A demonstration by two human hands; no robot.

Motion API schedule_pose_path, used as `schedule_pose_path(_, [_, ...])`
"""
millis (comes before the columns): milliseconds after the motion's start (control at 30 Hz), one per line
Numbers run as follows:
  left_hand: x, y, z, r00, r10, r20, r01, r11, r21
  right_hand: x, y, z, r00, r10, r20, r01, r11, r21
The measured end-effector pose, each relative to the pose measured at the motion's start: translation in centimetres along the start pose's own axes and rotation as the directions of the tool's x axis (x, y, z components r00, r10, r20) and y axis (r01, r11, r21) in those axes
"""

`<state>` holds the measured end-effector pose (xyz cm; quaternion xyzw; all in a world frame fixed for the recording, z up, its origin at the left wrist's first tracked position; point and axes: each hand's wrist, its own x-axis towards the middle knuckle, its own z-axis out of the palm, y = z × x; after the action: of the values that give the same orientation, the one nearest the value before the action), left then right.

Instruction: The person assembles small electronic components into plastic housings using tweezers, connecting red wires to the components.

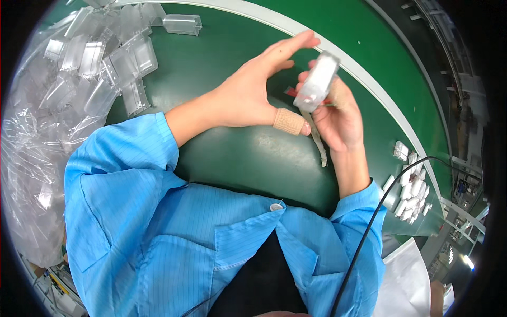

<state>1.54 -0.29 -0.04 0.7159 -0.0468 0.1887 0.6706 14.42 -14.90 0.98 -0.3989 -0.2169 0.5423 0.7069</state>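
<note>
My right hand [346, 121] grips a small box-shaped piece [321, 79], clear plastic with white inside, slightly blurred and tilted. Something red [291, 92] shows beside its lower end. A thin tan strip [317, 140] hangs below it, and what it is attached to is hard to make out. To the left, my left hand [248, 95] is held open with fingers and thumb spread wide, apart from the piece. A tan bandage [288, 121] wraps its thumb; a similar wrap [342, 95] is on the right hand.
Clear plastic housings [129, 61] lie heaped at the far left, partly in a clear bag [31, 164]. Several white pieces [413, 190] are piled on the right of the green table [211, 47]. A black cable [363, 232] crosses near my right sleeve. A white edge strip [369, 90] curves beyond my hands.
</note>
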Motion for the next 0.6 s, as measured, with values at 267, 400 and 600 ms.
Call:
schedule_pose_path(267, [0.1,0.6,-0.1,0.998,-0.068,-0.004,0.068,0.997,0.024,0.1,0.3,0.1,0.964,-0.244,-0.106,0.158,0.845,-0.511])
schedule_pose_path(400, [0.0,0.0,0.2,0.995,-0.062,-0.078,0.068,0.994,0.080,0.0,-1.4,1.3,0.818,-0.496,0.290,0.531,0.458,-0.713])
schedule_pose_path(600, [-0.1,-0.2,0.9,0.987,0.127,-0.094,-0.114,0.984,0.139,-0.3,-0.9,1.3,0.790,-0.528,0.310,0.505,0.277,-0.817])
